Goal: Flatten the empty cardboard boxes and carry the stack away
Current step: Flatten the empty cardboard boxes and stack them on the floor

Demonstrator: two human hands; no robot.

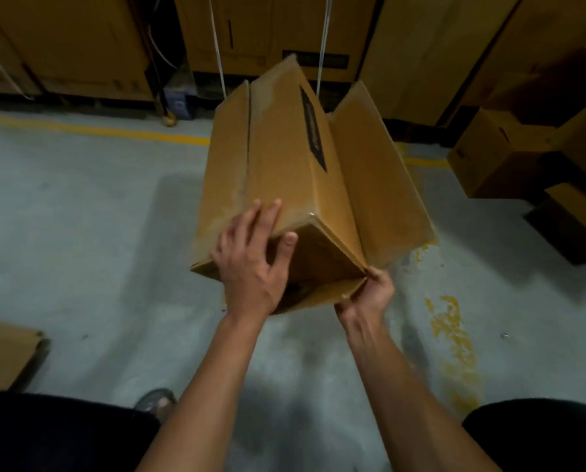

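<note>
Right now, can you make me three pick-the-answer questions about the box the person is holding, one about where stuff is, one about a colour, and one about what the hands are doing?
1. Where does the flat brown cardboard piece lie?
A. On the floor at the lower left
B. On top of the held box
C. Between the two arms

2. What colour is the painted line on the grey concrete floor?
A. Red
B. Yellow
C. White

3. How is the big brown cardboard box right now?
A. Squashed flat on the floor
B. Taped shut on a shelf
C. Held up off the floor by both hands, flaps loose

Answers: 1 A, it lies at the lower left of the picture. 2 B, the line is yellow. 3 C, the left hand grips the near edge and the right hand pinches a corner.
</note>
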